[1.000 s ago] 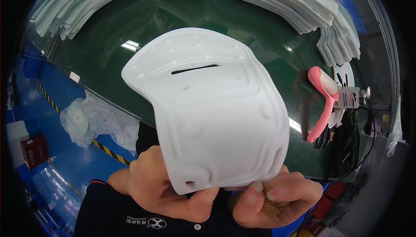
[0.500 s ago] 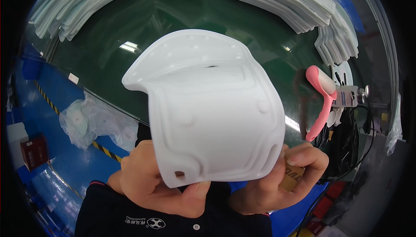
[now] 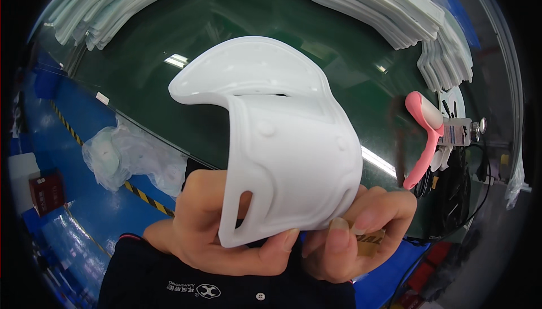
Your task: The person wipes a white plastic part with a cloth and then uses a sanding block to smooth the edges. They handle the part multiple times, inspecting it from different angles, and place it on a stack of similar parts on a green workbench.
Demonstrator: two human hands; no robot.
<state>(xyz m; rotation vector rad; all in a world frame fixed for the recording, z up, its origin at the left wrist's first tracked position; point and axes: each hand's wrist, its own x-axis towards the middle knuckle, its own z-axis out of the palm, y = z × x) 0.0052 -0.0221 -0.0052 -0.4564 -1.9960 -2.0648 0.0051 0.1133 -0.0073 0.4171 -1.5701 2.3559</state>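
A curved white moulded plastic shell (image 3: pixel 293 151) with slots at its near corners is held up above the green table. My left hand (image 3: pixel 226 230) grips its near left corner, thumb along the lower edge and fingers behind. At the near right edge, my right hand (image 3: pixel 361 230) is closed, its fingertips by the shell's rim. A brown piece with dark print (image 3: pixel 370 242), perhaps tape or card, sits within the curled right fingers. The fingers behind the shell are hidden.
Stacked white shells lie at the far left (image 3: pixel 124 4) and far right (image 3: pixel 367 4) of the green table (image 3: pixel 147 100). On the right are a pink-handled tool (image 3: pixel 423 145), a clear bottle (image 3: pixel 456 132) and black cables (image 3: pixel 451 190). Plastic bags (image 3: pixel 135 153) rest on the blue floor.
The shell has tilted and turned, so its left slot now shows longer and its side edge has moved right. Both hands shifted with it, and the right fingers moved closer to the near edge.
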